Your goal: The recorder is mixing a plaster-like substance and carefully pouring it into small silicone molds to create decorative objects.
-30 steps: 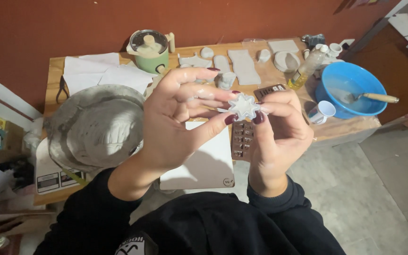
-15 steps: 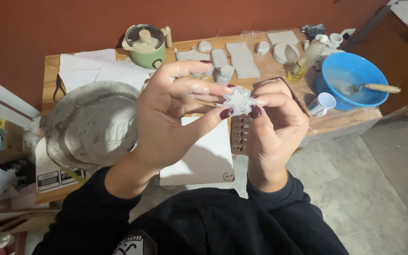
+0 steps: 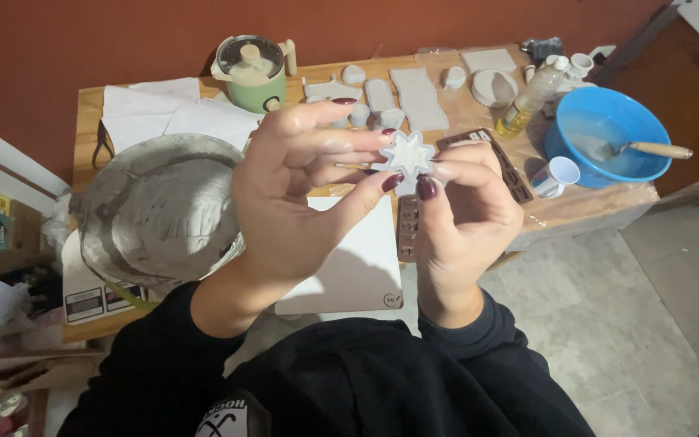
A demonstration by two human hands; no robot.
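Far left: big grey metal bowl (image 3: 155,212) sits on the tabletop (image 3: 91,105), partly over a scale (image 3: 91,299) at the near edge. Bowl overhangs; a knock from the left elbow could tip it off.

Behind it: white paper sheets (image 3: 147,109), then a green pot with a glass lid (image 3: 254,71).

Centre, held up above the tabletop: small white star-shaped mould (image 3: 407,154). Left hand (image 3: 301,194) pinches its left side, thumb below and fingertips above; grip clamped on the star. Right hand (image 3: 463,218) pinches the right and lower edge, thumb and forefinger closed on it too. Both hands look dusted white, so likely slick. Risk as I judge it: the star is thin and soft-looking, held only at its rim; bending or peeling too hard could snap a point of whatever is cast inside, or the piece could slip and drop to the white board (image 3: 349,267) or the tiled floor (image 3: 608,324) beyond the edge.

Under the hands: brown mould strip (image 3: 408,226), partly hidden.

Back row: several small white cast pieces (image 3: 418,97), close together, easy to sweep aside with a sleeve.

Right: oil bottle (image 3: 527,101), upright, narrow, easy to topple. White cup (image 3: 556,176) near the front edge. Blue basin (image 3: 608,133) with a spoon (image 3: 649,150) resting in it, handle out over the rim; catching it would spill the contents.
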